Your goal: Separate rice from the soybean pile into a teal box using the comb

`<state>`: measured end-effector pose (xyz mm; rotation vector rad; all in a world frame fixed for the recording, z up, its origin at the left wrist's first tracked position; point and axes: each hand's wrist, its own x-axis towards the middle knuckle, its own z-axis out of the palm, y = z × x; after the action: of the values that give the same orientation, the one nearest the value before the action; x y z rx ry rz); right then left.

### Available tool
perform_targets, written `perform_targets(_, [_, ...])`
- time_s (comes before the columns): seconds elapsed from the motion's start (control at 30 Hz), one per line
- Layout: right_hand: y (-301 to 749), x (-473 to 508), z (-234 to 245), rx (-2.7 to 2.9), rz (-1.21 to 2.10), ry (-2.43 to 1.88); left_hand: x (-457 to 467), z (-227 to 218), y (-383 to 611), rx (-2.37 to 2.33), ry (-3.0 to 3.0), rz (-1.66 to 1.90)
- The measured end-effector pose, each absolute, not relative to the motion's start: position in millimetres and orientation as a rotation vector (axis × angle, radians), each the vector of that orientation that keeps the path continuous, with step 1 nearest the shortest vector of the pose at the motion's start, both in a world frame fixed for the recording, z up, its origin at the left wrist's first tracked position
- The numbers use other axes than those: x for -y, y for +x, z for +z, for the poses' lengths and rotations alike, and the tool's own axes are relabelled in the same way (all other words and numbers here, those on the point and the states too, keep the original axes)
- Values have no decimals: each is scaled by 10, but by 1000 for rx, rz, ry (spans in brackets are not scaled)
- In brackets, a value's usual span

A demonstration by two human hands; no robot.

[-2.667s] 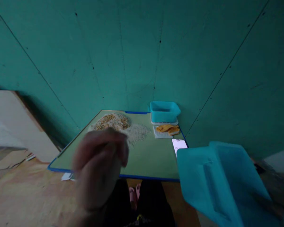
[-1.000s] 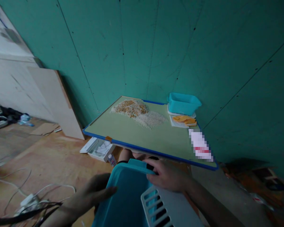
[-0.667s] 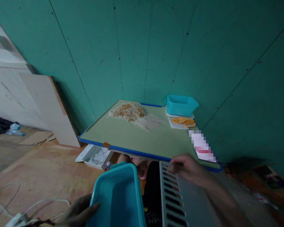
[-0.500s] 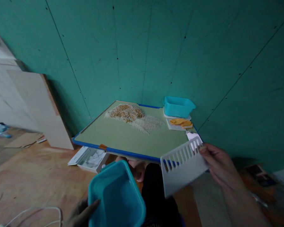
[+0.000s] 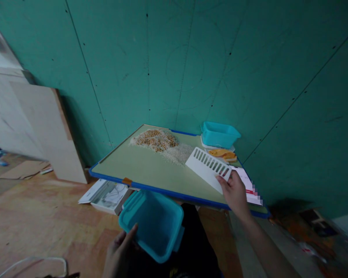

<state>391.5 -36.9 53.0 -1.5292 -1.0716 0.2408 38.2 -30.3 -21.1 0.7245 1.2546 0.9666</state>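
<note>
My left hand [image 5: 122,244] grips the near left rim of a blue plastic container [image 5: 153,224], which is held tilted over my lap below the table's front edge. No contents show inside it. In my right hand [image 5: 233,191] is a white slotted plastic plate [image 5: 207,170], pinched at its right end. The plate is over the right part of the table, its left corner near a heap of white grains [image 5: 178,153]. Yellow-brown beans or kernels [image 5: 156,139] lie mixed with white grains farther left.
The green table [image 5: 127,166] has a blue-taped edge. At its back right stand a second blue container [image 5: 220,135] and a folded orange cloth [image 5: 223,155]; a white sheet [image 5: 246,185] lies near my right wrist. An open white box [image 5: 108,196] sits below. A green wall [image 5: 174,65] rises behind.
My right hand has moved the slotted plate forward and left, over the table. My left hand has raised the blue container slightly and turned it, bringing it nearer the table edge.
</note>
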Motion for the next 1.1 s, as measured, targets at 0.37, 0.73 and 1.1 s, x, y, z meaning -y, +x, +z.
perform_targets(0.37, [3993,142,638,1345,82,-1798,229,-514,535,-1171,651,1141])
perform_targets(0.73, [3741,-544,652,1471,-11,-1695,249,-66,445,-1234,755,1121])
perform_targets(1.1, [3526,-1049,625,1561,11,-1699,222,101,406,-1312,769,1114])
